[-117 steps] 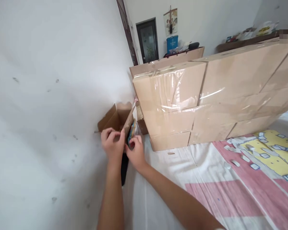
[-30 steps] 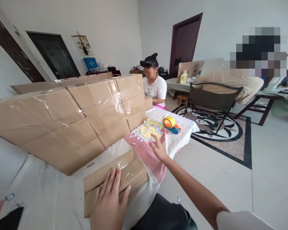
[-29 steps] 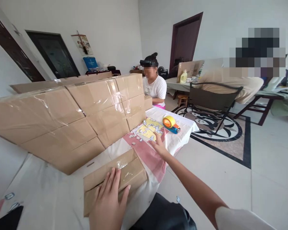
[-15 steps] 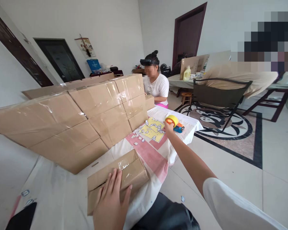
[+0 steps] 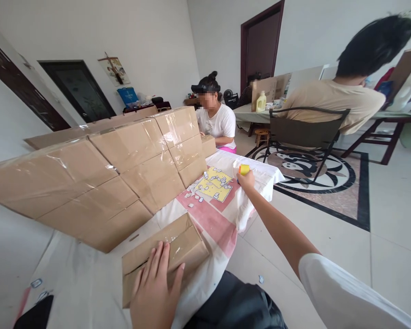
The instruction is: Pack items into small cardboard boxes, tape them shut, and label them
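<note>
Holding the just-reached tape (image 5: 244,169), the right grip (image 5: 248,179) now controls it, left grip (image 5: 155,277) flat on the near box (image 5: 187,241).

Between the right hand (image 5: 248,181) and the small box (image 5: 189,242) there is room to pass above the cloth (image 5: 216,224) and paper scraps (image 5: 201,199), while stacked boxes (image 5: 145,142) wall off the far side and the left hand (image 5: 156,279) lies across the small box.

The table (image 5: 217,224) carries a carton (image 5: 188,242), boxes (image 5: 145,162) and scraps (image 5: 201,199).
</note>
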Available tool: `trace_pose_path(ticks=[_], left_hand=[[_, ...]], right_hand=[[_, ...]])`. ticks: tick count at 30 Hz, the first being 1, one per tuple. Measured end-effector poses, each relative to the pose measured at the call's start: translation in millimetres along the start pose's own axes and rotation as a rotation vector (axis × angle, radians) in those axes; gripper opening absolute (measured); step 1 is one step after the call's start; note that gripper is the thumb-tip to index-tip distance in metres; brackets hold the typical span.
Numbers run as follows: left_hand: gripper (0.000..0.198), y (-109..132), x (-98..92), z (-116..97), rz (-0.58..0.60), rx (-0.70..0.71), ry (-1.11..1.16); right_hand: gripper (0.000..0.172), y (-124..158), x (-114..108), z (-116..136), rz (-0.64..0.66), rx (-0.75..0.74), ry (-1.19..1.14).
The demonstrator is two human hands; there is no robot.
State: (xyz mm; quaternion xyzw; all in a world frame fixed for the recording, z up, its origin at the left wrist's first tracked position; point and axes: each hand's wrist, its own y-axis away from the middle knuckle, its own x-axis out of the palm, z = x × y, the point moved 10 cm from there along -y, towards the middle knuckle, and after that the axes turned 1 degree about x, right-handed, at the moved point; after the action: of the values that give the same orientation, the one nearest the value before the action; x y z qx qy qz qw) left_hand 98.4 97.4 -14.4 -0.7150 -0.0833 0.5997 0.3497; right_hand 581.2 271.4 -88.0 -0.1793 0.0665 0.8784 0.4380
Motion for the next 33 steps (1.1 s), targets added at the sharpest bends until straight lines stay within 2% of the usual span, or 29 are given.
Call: trace_pose_path(ticks=[3, 6, 8, 10, 14, 19, 22, 24, 26, 28, 30, 33], left_hand=[[0.063, 0, -0.8, -1, -0.005, -0.001, -0.031], [0.060, 0, -2.7, -4, -0.018, 0.017, -0.054], [0.059, 1, -3.4, -5, -0.020, 0.022, -0.065], [0.059, 1, -3.6, -6, -0.020, 0.025, -0.076], [0.059, 2, -3.1, -6, -0.030, 0.030, -0.092], [0.059, 1, -3.0, -6, -0.034, 0.054, -0.097], [0.054, -5, -15.1, -13, -0.074, 0.060, -0.083], [0.043, -15, -33.2, -30, -0.165, 0.112, -0.017], [0.034, -29, -51.9, -59, -0.251, 0.218, 0.130], [0.036, -48, -60.9, -92, -0.245, 0.308, 0.306], [0.045, -71, -55.9, -125, -0.127, 0.334, 0.428], [0.054, -89, -25.6, -171, 0.239, 0.339, 0.587]], right_hand=[[0.069, 0, -15, 1, -0.030, -0.072, 0.065], [0.084, 1, -19, 2, 0.008, -0.152, 0.121], [0.080, 1, -20, 2, 0.026, -0.176, 0.151], [0.068, 1, -23, 2, 0.016, -0.186, 0.169], [0.053, 1, -38, 4, -0.015, -0.212, 0.160], [0.054, 21, -63, 13, 0.029, -0.348, 0.089], [0.060, 46, -78, 26, 0.112, -0.484, -0.003], [0.061, 73, -88, 41, 0.220, -0.619, -0.078], [0.057, 107, -100, 62, 0.321, -0.773, -0.116], [0.048, 144, -113, 85, 0.396, -0.913, -0.111], [0.036, 181, -124, 105, 0.490, -1.029, -0.120], [0.028, 222, -132, 121, 0.624, -1.107, -0.149]])
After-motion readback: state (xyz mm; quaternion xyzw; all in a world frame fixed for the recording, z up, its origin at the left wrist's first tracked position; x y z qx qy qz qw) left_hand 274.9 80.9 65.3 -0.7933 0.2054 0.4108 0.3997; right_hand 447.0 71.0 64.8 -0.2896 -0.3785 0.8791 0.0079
